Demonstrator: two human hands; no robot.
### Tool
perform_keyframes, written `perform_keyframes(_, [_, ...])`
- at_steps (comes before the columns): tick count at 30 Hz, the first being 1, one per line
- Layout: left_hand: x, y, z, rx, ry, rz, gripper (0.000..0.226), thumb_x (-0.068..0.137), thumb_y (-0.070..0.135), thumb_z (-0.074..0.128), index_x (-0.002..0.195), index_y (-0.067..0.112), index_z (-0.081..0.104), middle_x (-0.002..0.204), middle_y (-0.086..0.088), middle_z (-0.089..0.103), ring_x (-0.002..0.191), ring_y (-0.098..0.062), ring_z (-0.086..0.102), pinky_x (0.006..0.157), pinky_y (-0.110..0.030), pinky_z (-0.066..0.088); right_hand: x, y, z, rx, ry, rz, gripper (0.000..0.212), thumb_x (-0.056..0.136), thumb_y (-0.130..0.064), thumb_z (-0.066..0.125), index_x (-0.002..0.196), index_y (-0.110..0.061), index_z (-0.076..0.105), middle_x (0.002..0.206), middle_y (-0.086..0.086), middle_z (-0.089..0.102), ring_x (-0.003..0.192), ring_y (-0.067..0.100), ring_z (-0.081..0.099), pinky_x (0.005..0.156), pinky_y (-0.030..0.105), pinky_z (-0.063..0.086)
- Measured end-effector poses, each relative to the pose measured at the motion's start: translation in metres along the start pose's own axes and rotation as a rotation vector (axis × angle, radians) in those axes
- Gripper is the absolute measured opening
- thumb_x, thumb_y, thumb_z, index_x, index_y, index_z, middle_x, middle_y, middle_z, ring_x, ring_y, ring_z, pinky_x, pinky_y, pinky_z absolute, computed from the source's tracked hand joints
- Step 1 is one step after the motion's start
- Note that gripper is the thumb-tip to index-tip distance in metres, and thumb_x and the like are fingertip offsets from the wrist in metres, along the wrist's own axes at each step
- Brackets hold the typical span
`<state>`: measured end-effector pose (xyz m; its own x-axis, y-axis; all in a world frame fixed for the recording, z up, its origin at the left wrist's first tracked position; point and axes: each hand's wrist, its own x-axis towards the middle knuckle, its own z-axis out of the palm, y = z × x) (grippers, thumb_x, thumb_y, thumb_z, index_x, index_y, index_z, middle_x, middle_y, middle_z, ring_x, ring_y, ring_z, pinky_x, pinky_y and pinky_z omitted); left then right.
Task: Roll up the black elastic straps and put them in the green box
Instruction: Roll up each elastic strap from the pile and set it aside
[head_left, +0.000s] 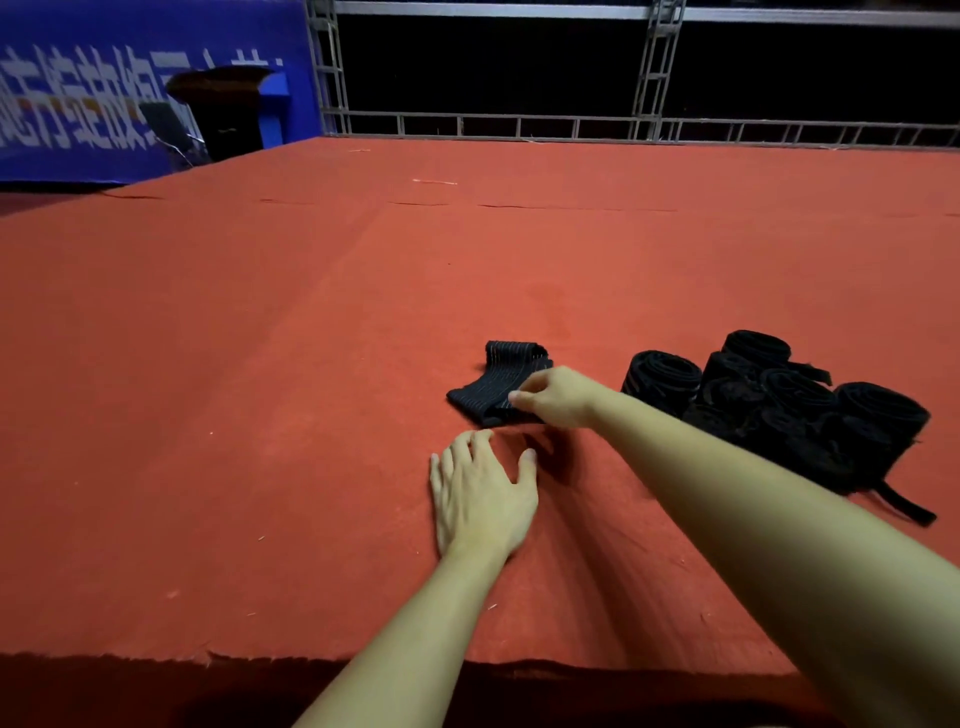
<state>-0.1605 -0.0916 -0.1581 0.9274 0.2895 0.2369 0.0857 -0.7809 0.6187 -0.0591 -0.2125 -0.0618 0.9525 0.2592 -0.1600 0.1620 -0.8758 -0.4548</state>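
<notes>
The right hand reaches forward with fingers curled down onto the near right part of a loose strap, pinching its fabric between thumb and fingertips; the exact contact is partly hidden under the knuckles. The left hand lies flat on the red cloth, fingers spread and straight, holding nothing, just near of the strap and not touching it.

The strap lies at mid-table, immediately far of the left hand and under the right. It is partly unrolled, its long axis running from the near left to the far right, with the far end folded or humped up. The right hand is on it; the left is the nearer free hand and would, in my judgement, have only a short reach forward to pin the near end for rolling.

To the right, just beside the right forearm, sits a pile of rolled straps, touching one another; one loose tail trails toward the near right edge.

The green box is not in view. How many rolls make up the pile cannot be counted reliably, as black on black merges. Whether the loose strap has a fastening end cannot be made out. Background holds a blue banner and metal truss, well apart from the work.
</notes>
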Motion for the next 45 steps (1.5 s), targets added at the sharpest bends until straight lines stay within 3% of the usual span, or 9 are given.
perform_keyframes(8, [0.014,-0.022,0.021,-0.178,0.023,-0.037,0.036,0.094,0.026,0.064,0.129,0.030,0.057,0.128,0.011,0.057,0.125,-0.012,0.052,0.108,-0.027,0.035,0.005,0.017,0.033,0.218,0.176,0.128,0.024,0.088,-0.041,0.078,0.106,-0.025,0.075,0.081,-0.011,0.066,0.097,0.022,0.066,0.104,0.040,0.048])
perform_keyframes(11, [0.016,-0.028,0.026,-0.239,-0.034,-0.050,0.047,0.094,0.016,0.061,0.138,0.029,0.053,0.139,0.004,0.056,0.132,-0.020,0.051,0.108,-0.025,0.036,-0.007,0.013,0.023,0.307,0.353,-0.010,0.022,0.088,-0.028,0.080,0.108,-0.019,0.078,0.097,-0.008,0.074,0.097,0.016,0.069,0.094,0.033,0.053])
perform_keyframes(14, [0.010,-0.013,0.006,-0.462,0.041,-0.054,0.033,0.092,0.048,0.053,0.123,0.038,0.056,0.124,0.011,0.061,0.120,-0.013,0.058,0.101,-0.022,0.041,-0.023,-0.010,-0.003,0.477,0.438,-0.187,0.023,0.088,-0.023,0.081,0.110,-0.017,0.079,0.100,-0.010,0.071,0.088,0.004,0.066,0.087,0.025,0.052])
perform_keyframes(18, [-0.001,0.004,-0.029,-0.691,0.053,-0.053,0.061,0.087,0.071,0.046,0.123,0.024,0.062,0.121,0.009,0.058,0.118,-0.012,0.054,0.101,-0.025,0.037,-0.038,-0.042,-0.043,0.603,0.560,-0.328,0.019,0.088,-0.025,0.081,0.107,-0.024,0.080,0.108,-0.009,0.071,0.085,0.006,0.063,0.082,0.023,0.052])
perform_keyframes(26, [0.006,0.012,-0.071,-1.135,0.039,-0.229,0.073,0.070,0.083,0.060,0.124,0.034,0.060,0.125,0.006,0.067,0.106,-0.014,0.070,0.087,-0.040,0.059,-0.058,-0.069,-0.067,0.944,0.454,-0.385,0.026,0.087,-0.021,0.081,0.110,-0.034,0.079,0.122,0.017,0.072,0.103,0.016,0.070,0.100,0.049,0.056])
perform_keyframes(29, [0.010,0.019,-0.094,-1.210,0.119,-0.205,0.068,0.079,0.074,0.069,0.130,0.030,0.056,0.123,0.005,0.067,0.099,-0.017,0.073,0.071,-0.034,0.058,-0.065,-0.074,-0.070,1.025,0.377,-0.396,0.025,0.088,-0.017,0.079,0.110,-0.027,0.080,0.121,0.007,0.075,0.113,0.023,0.070,0.103,0.050,0.055])
perform_keyframes(34, [0.020,0.024,-0.132,-1.225,0.239,-0.199,0.023,0.096,0.045,0.068,0.098,0.021,0.069,0.081,0.006,0.074,0.063,-0.011,0.065,0.052,-0.023,0.049,-0.077,-0.075,-0.075,1.041,0.325,-0.367,0.026,0.080,-0.025,0.088,0.105,-0.022,0.082,0.114,0.005,0.077,0.109,0.024,0.073,0.102,0.047,0.056])
perform_keyframes(39, [0.029,0.005,-0.154,-1.350,0.285,-0.314,0.027,0.106,0.034,0.056,0.086,0.015,0.062,0.066,0.003,0.070,0.053,-0.012,0.067,0.043,-0.021,0.049,-0.084,-0.050,-0.071,1.023,0.367,-0.287,0.028,0.075,-0.020,0.091,0.101,-0.024,0.083,0.113,0.003,0.078,0.112,0.024,0.071,0.106,0.048,0.053])
perform_keyframes(45, [0.038,-0.027,-0.158,-1.220,0.206,-0.292,0.027,0.108,0.034,0.049,0.094,0.016,0.062,0.097,0.001,0.065,0.092,-0.012,0.062,0.093,-0.037,0.055,-0.103,-0.024,-0.063,1.091,0.359,-0.214,0.028,0.082,-0.008,0.083,0.108,-0.018,0.080,0.109,0.014,0.077,0.088,0.024,0.077,0.078,0.035,0.062])
